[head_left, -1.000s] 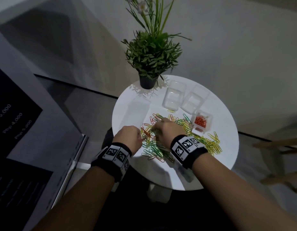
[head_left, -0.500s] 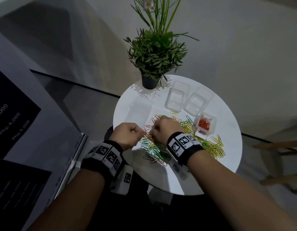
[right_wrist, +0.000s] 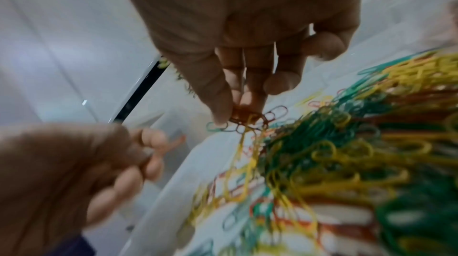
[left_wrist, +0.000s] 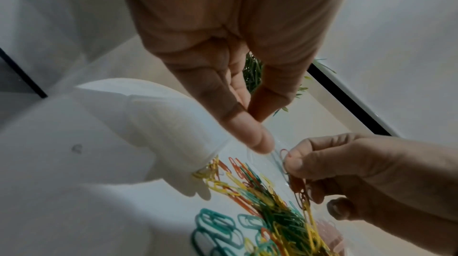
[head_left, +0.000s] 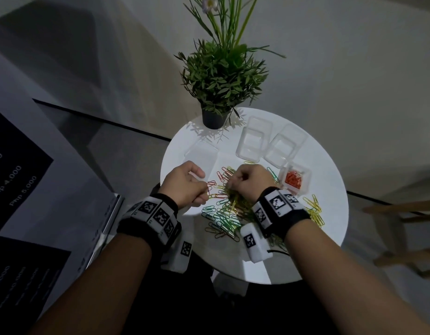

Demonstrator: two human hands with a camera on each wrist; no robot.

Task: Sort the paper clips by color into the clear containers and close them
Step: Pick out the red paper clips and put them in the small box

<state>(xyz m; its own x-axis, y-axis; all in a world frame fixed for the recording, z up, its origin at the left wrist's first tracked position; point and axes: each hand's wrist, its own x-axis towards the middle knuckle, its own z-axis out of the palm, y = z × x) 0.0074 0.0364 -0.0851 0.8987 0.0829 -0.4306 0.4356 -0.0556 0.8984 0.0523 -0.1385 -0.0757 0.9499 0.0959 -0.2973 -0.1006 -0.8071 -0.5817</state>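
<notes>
A mixed pile of red, green and yellow paper clips (head_left: 229,210) lies on the round white table (head_left: 330,213). My right hand (head_left: 247,182) hovers over the pile and pinches a bunch of red clips (right_wrist: 245,116) between thumb and fingers; the bunch (left_wrist: 300,187) also shows in the left wrist view. My left hand (head_left: 185,184) is at the pile's left edge with its fingers curled against the thumb (left_wrist: 247,135); I see no clip in it. Two clear containers (head_left: 254,143) (head_left: 285,147) stand open and bare. A third container (head_left: 295,180) holds red clips.
A potted green plant (head_left: 218,83) stands at the table's far edge, behind the containers. A flat clear lid (head_left: 202,151) lies left of the pile. Loose yellow clips (head_left: 314,210) are scattered toward the right rim. A wooden chair (head_left: 402,213) stands to the right of the table.
My left hand has pulled back a little to the left of the pile. The right hand has stayed over the clips, bunching red ones in its fingers.
</notes>
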